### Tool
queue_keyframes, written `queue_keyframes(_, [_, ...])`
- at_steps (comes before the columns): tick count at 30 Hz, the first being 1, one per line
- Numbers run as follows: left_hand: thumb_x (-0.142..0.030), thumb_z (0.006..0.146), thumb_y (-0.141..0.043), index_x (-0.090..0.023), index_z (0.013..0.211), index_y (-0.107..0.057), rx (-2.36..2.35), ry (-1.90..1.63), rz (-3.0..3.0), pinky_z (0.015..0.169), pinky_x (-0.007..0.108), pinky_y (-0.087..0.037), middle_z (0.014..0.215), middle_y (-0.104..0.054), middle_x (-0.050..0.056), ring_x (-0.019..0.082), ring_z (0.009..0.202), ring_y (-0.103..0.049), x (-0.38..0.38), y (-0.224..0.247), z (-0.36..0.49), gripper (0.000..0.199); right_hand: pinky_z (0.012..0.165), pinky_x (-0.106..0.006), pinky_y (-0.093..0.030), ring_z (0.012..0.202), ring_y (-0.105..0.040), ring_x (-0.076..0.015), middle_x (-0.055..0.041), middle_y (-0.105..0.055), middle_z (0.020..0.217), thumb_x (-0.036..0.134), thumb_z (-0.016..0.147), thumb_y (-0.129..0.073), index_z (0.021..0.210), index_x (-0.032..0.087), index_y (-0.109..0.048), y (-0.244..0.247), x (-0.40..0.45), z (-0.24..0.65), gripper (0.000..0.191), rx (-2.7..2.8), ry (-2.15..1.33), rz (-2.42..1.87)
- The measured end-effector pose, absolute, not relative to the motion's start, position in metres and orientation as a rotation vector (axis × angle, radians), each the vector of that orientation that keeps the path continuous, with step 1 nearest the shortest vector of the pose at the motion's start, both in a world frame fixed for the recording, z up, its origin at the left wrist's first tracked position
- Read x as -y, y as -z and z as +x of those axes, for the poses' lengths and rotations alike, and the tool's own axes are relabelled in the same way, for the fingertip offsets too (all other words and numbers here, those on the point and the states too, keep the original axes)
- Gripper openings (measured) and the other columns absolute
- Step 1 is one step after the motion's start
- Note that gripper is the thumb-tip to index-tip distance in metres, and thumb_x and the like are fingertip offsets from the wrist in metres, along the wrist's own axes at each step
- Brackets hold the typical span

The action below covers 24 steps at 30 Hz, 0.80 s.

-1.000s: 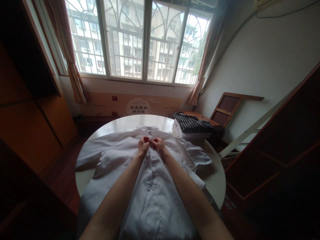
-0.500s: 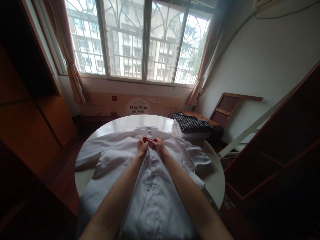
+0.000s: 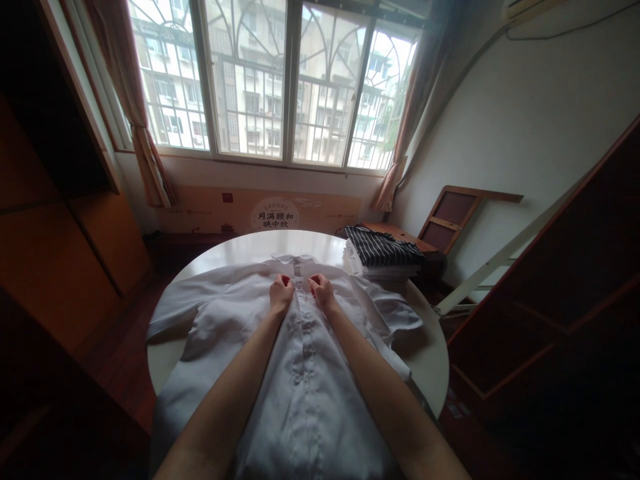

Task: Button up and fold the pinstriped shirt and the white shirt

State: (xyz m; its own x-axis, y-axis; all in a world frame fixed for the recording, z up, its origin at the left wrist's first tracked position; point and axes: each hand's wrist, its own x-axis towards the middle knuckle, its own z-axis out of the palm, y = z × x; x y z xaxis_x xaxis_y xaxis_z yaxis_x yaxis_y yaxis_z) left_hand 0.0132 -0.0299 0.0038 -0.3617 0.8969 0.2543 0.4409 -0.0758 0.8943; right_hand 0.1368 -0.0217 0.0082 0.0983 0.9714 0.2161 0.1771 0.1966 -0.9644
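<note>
"Where is the shirt?"

"The white shirt [image 3: 313, 407] lies spread on the round white table [image 3: 250, 244], its collar [image 3: 281, 259] at the far end and its body running toward the person."

"And the sleeves?"

"The left sleeve [image 3: 187, 300] stretches out across the table, and the right sleeve [image 3: 397, 313] lies rumpled, just below a pile of clothes [image 3: 377, 259]."

"What about the left hand [image 3: 281, 292]?"

"It is at the upper front, just left of the button strip [image 3: 306, 347], fingers curled in and thumb close to the forefinger."

"And the right hand [image 3: 323, 292]?"

"It faces the other across the strip, fingers bent much the same way, with a gap between the two hands."

"Do they have hold of anything?"

"Both are small and shaded here, so I cannot tell whether the fingertips pinch the cloth or only rest near it."

"What is in that pile?"

"A folded black garment [image 3: 385, 245] with white stripes on top, and folded white cloth [image 3: 390, 272] beneath it."

"And past the table?"

"A barred window [image 3: 250, 100] with a curtain [image 3: 146, 160] tied at its left, and a printed panel [image 3: 210, 208] below."
</note>
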Motion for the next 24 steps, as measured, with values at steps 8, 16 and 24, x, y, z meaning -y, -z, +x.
queue_keyframes(8, [-0.024, 0.067, -0.057, -0.020, 0.072, -0.060, -1.405, -1.042, 2.050, 0.077, 0.027, -0.043, 0.078, -0.064, 0.004, 0.018, 0.076, -0.058, 0.054, -0.009, -0.015, 0.007, 0.052, -0.022, -0.034, 0.055, -0.046, -0.0104, 0.0025, -0.053, 0.058, 0.028, 0.073, -0.051, 0.065, 0.019, -0.052, -0.016, 0.053, 0.158, 0.013, 1.852, -0.585, -1.280])
queue_keyframes(16, [-0.055, 0.062, -0.061, -0.026, 0.113, -0.056, -1.321, -0.580, 2.300, 0.103, 0.037, -0.022, 0.135, -0.041, 0.008, 0.026, 0.126, -0.033, 0.097, -0.012, -0.043, 0.060, 0.050, -0.025, -0.027, 0.050, -0.045, -0.0130, -0.0015, -0.056, 0.054, 0.053, 0.061, -0.062, 0.058, 0.021, -0.057, -0.033, 0.121, 0.156, 0.033, 2.332, -0.400, -1.350])
queue_keyframes(24, [-0.059, 0.068, -0.053, -0.024, 0.129, -0.039, -1.388, -0.290, 2.360, 0.105, 0.045, -0.010, 0.144, -0.024, 0.011, 0.027, 0.133, -0.017, 0.076, -0.021, -0.039, 0.072, 0.058, -0.028, -0.035, 0.063, -0.057, -0.0216, -0.0088, -0.064, 0.066, 0.023, 0.063, -0.059, 0.065, 0.018, -0.064, -0.040, 0.114, 0.146, 0.007, 2.497, -0.207, -1.575])
